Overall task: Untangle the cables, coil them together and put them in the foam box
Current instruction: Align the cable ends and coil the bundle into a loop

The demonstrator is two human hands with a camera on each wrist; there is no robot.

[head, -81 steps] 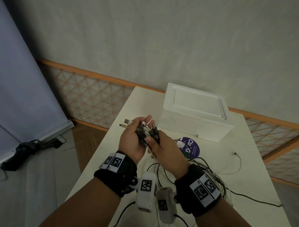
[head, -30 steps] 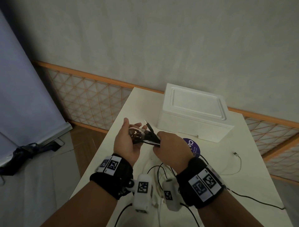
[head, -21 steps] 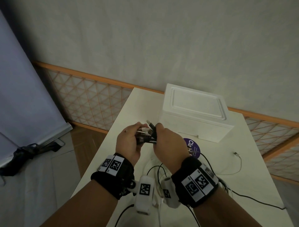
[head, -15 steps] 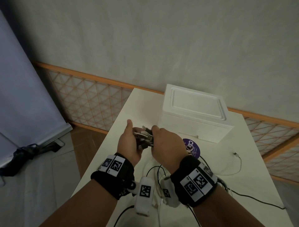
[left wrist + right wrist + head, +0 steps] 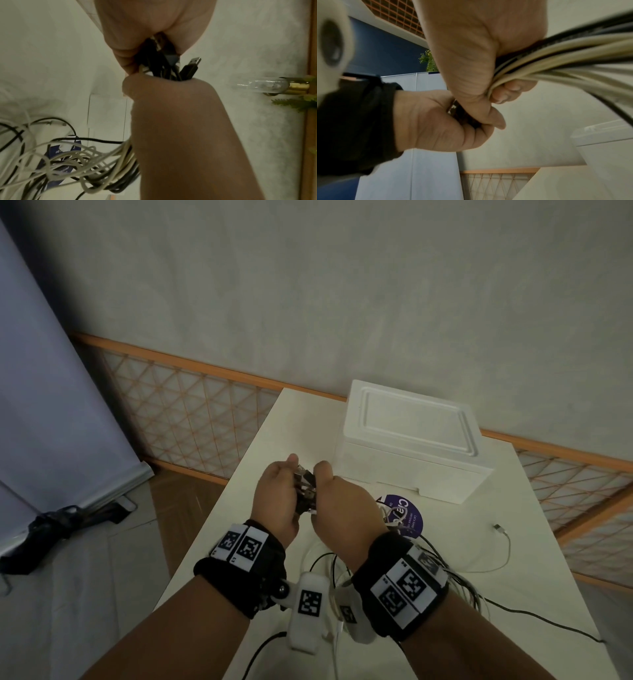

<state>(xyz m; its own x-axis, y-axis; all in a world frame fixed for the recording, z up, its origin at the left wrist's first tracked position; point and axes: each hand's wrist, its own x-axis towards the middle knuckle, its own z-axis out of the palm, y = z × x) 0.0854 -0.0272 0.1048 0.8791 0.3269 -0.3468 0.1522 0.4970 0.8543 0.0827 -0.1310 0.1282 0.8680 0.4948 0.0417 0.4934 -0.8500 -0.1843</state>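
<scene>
A bundle of black and white cables [image 5: 72,161] trails from my hands down onto the white table [image 5: 260,474]. Their plug ends [image 5: 304,482] are gathered between both hands, and one black USB plug [image 5: 193,63] sticks out. My left hand [image 5: 279,494] is curled round the plug ends. My right hand [image 5: 334,494] grips the bundle [image 5: 556,56] just below them, fist closed. The white foam box [image 5: 411,440] stands behind the hands with its lid on.
A purple round sticker [image 5: 409,517] lies under cable loops right of my hands. A loose white cable with its plug [image 5: 498,528] lies further right, and a black cable [image 5: 548,621] runs toward the table's right edge. The table's left edge is close to my left hand.
The plug ends lay spread on my left palm before. Now both hands have closed together round them, and my right fist has tightened on the bundle.
</scene>
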